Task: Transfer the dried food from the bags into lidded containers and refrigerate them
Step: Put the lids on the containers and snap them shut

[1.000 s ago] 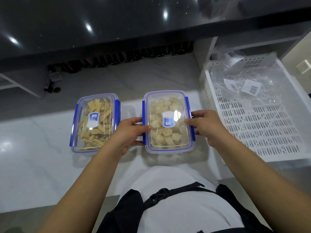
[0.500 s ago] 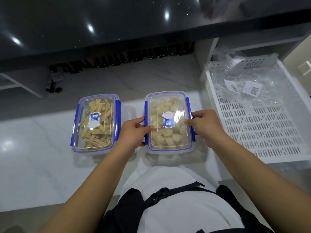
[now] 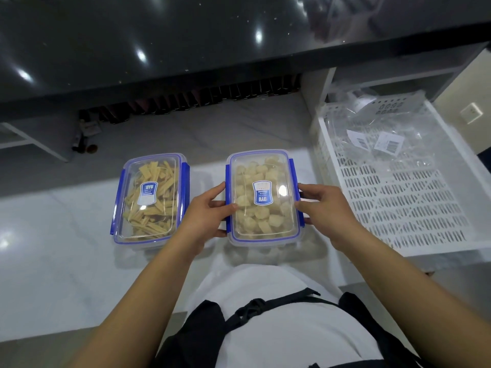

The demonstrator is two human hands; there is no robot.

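Your two boxes sit side by side on the white counter (image 3: 53,261), each with a clear lid, blue clips and a blue-and-white sticker. On the right box (image 3: 263,195) the sticker reads "UYU", with the letters upside down from where you stand; the smaller lines on it are too fine to read. On the left box (image 3: 151,197) the sticker also shows "UYU", right way up, with its first letter partly cut by glare.

Your left hand (image 3: 204,216) grips the right box at its 9 o'clock side, thumb curled over the lid edge and fingers wrapped on the blue clip. Your right hand (image 3: 324,208) grips the 3 o'clock side the same way. That box holds pale round pieces; the left box, at 9 o'clock from it and a little apart, holds yellow strips.

At 3 o'clock stands a white slotted crate (image 3: 398,208) with crumpled clear bags (image 3: 377,134) inside, two bearing barcode labels too small to read. At 12 o'clock a dark glossy countertop (image 3: 159,35) overhangs the floor, with dark bottles (image 3: 202,99) lined up beneath it.
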